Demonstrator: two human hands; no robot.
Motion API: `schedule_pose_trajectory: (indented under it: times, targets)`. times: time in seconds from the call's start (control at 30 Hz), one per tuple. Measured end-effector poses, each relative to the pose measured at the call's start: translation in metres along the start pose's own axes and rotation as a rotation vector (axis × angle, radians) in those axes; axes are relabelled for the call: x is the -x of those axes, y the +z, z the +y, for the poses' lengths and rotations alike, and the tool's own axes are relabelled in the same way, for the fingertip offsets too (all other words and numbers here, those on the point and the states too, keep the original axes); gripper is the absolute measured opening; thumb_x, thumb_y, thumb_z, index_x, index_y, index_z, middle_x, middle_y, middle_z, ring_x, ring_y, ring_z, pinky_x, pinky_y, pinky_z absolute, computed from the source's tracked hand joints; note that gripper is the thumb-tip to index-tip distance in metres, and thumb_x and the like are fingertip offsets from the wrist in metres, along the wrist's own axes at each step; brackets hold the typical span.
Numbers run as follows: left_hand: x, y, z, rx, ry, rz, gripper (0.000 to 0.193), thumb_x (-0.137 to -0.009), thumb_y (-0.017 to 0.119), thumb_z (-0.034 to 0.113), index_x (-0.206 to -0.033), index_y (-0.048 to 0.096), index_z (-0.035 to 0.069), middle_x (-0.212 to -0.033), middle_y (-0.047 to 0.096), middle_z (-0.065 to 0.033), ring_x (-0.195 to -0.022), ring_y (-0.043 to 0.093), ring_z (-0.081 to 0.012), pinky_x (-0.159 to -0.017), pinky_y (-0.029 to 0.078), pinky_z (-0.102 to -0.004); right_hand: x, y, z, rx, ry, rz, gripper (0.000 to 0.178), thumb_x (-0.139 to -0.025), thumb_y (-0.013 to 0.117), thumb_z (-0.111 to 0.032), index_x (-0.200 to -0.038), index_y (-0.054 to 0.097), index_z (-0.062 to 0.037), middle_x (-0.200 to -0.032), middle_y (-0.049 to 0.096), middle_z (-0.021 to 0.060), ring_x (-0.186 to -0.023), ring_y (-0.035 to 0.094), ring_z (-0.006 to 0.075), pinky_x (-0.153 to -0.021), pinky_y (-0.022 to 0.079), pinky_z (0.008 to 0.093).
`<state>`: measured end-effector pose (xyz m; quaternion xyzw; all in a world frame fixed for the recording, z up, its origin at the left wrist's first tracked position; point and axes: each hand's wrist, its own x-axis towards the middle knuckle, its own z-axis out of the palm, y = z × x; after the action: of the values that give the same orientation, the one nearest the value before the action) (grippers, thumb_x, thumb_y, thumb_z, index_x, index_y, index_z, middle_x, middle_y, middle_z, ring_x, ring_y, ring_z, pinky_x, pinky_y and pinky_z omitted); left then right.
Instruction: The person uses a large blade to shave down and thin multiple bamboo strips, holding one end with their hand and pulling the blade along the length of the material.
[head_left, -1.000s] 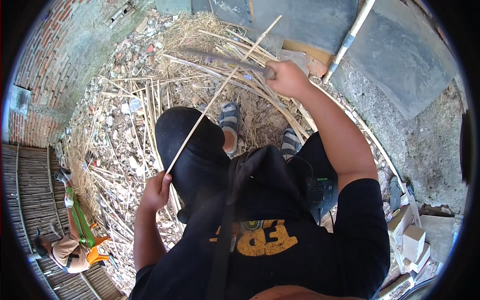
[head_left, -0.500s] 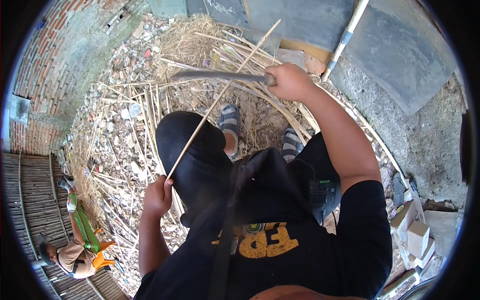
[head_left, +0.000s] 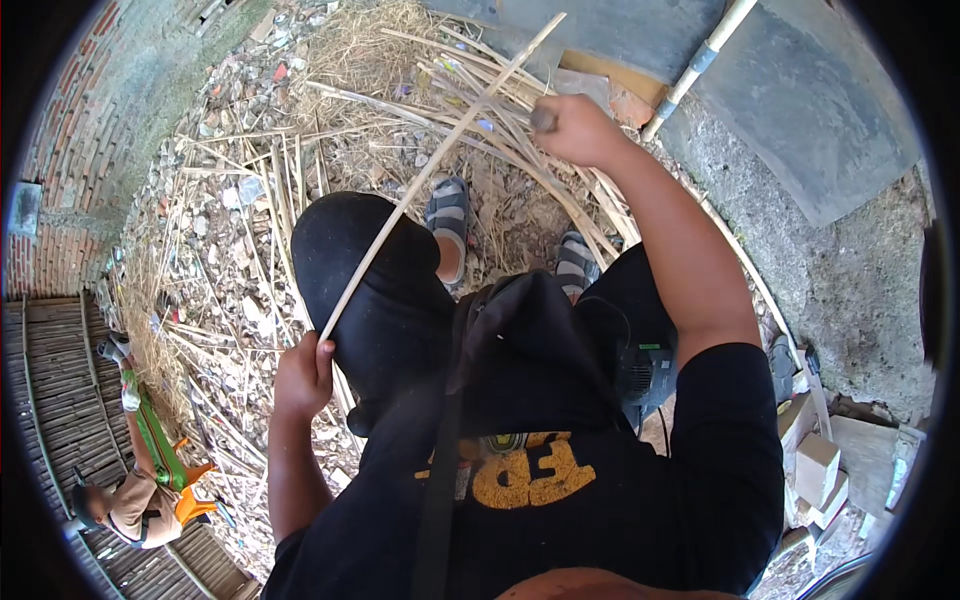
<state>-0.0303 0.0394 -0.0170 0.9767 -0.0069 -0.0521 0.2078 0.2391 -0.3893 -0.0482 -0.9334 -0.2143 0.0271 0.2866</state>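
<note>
My left hand [head_left: 303, 375] is closed round the lower end of a long, thin bamboo strip [head_left: 425, 178]. From there the strip slants up and right over my left knee, its far end above the pile of strips. Ahead on the right, my right hand [head_left: 580, 131] grips a machete by its brown handle [head_left: 543, 120]. The butt of that handle shows beside my fist; the blade cannot be made out now, though the earlier picture shows it.
More bamboo strips [head_left: 540, 185] lie beyond my sandals, near dry straw [head_left: 385, 45]. Rubble [head_left: 225, 200] covers the ground at left, where another person [head_left: 140, 505] sits by a bamboo wall [head_left: 50, 390]. A pole [head_left: 700, 65] leans by the concrete wall [head_left: 860, 290] on the right.
The machete blade, lying across the strip before, no longer shows, and its handle has turned in my right hand. That hand has risen slightly. My left hand still grips the strip.
</note>
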Motion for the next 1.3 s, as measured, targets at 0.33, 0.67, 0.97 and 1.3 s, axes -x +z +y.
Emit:
schedule_pose_trajectory:
  times: [0.33, 0.67, 0.97, 1.3]
  targets:
    - [0.004, -0.008, 0.002, -0.053, -0.013, -0.027, 0.036, -0.104, 0.052, 0.03, -0.082, 0.049, 0.001, -0.062, 0.055, -0.0264, -0.063, 0.056, -0.0507, -0.054, 0.04, -0.0551, 0.014, -0.018, -0.031, 0.095, -0.051, -0.083, 0.023, -0.077, 0.067, -0.017, -0.097, 0.069, -0.0061, -0.086, 0.072, 0.0186, -0.082, 0.07, 0.0369, -0.076, 0.056, 0.0469]
    - [0.004, -0.008, -0.005, -0.111, -0.037, -0.043, 0.036, -0.103, 0.054, 0.032, -0.084, 0.052, 0.002, -0.065, 0.058, -0.0274, -0.067, 0.058, -0.052, -0.059, 0.042, -0.0572, 0.015, -0.016, -0.018, 0.064, -0.017, -0.05, 0.02, -0.076, 0.068, -0.018, -0.094, 0.068, -0.0087, -0.083, 0.069, 0.0186, -0.08, 0.068, 0.0368, -0.073, 0.053, 0.0486]
    - [0.0, -0.009, -0.003, -0.04, -0.02, -0.042, 0.039, -0.104, 0.054, 0.031, -0.08, 0.049, 0.0, -0.063, 0.055, -0.0261, -0.065, 0.056, -0.0511, -0.055, 0.041, -0.0533, 0.003, -0.024, 0.034, -0.107, 0.273, 0.143, 0.035, -0.081, 0.066, -0.023, -0.109, 0.069, -0.0034, -0.102, 0.072, 0.0205, -0.098, 0.069, 0.036, -0.087, 0.054, 0.0422]
    - [-0.002, -0.001, -0.002, -0.008, -0.008, -0.006, 0.044, -0.104, 0.052, 0.035, -0.077, 0.049, 0.001, -0.061, 0.055, -0.0263, -0.063, 0.056, -0.0517, -0.057, 0.041, -0.0554, -0.003, -0.012, 0.053, -0.113, 0.284, 0.246, 0.038, -0.079, 0.07, -0.028, -0.108, 0.07, -0.0041, -0.103, 0.071, 0.0227, -0.101, 0.067, 0.0384, -0.09, 0.052, 0.045]
